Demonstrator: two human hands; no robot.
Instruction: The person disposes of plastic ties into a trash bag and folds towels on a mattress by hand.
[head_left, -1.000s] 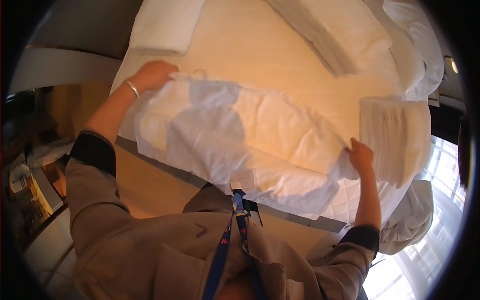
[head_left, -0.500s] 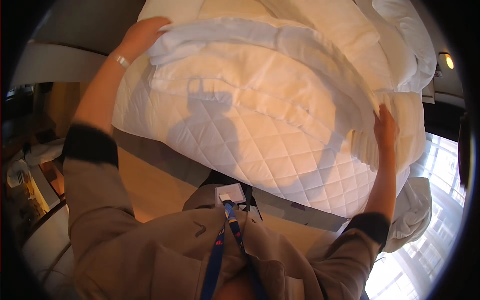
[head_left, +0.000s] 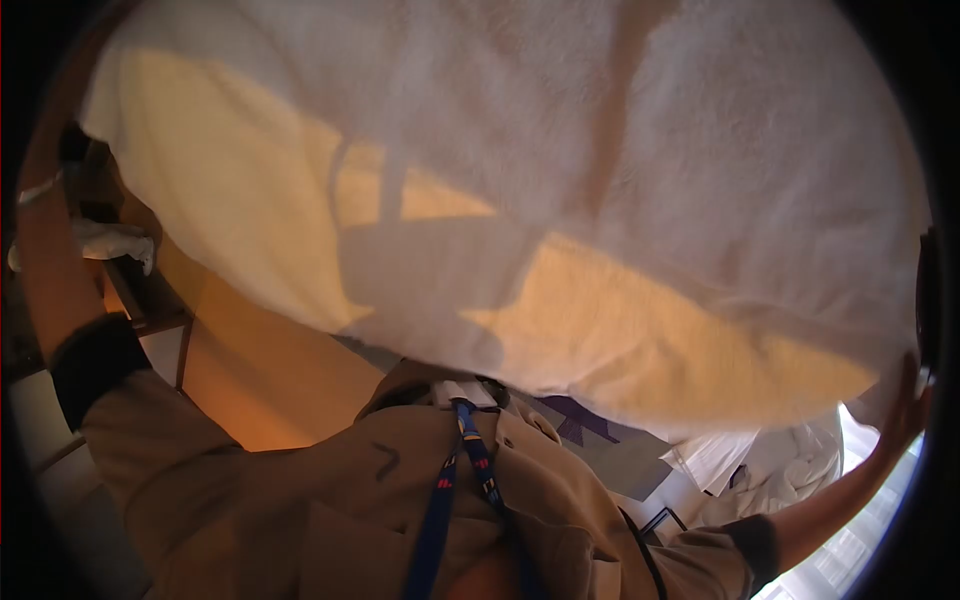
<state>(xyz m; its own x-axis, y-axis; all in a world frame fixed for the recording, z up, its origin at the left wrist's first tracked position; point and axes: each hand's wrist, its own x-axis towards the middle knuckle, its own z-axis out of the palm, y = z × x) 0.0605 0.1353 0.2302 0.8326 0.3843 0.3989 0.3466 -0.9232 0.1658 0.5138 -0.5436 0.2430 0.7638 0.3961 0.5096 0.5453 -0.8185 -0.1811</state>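
A white duvet (head_left: 640, 330) is lifted in front of me, spread wide and filling most of the upper view. Its lower edge hangs in a curve just above my chest, and my shadow falls across it. At the dim upper left rim, my left hand (head_left: 78, 75) is at the duvet's side edge, closed on it; the fingers barely show. Over at the far right, my right hand (head_left: 908, 400) is closed at the other side edge, partly cut by the view's border. The bed behind is hidden by the raised cloth.
Bundled white linen (head_left: 790, 470) lies at the lower right, near a bright window (head_left: 850, 560). A purple item (head_left: 580, 418) shows under the duvet's edge. To the left are a wooden floor (head_left: 270, 370) and a white cloth (head_left: 110, 240) on dark furniture.
Both hands have moved outward and the duvet has come up off the bed toward me. It now covers the quilted mattress surface that was visible before.
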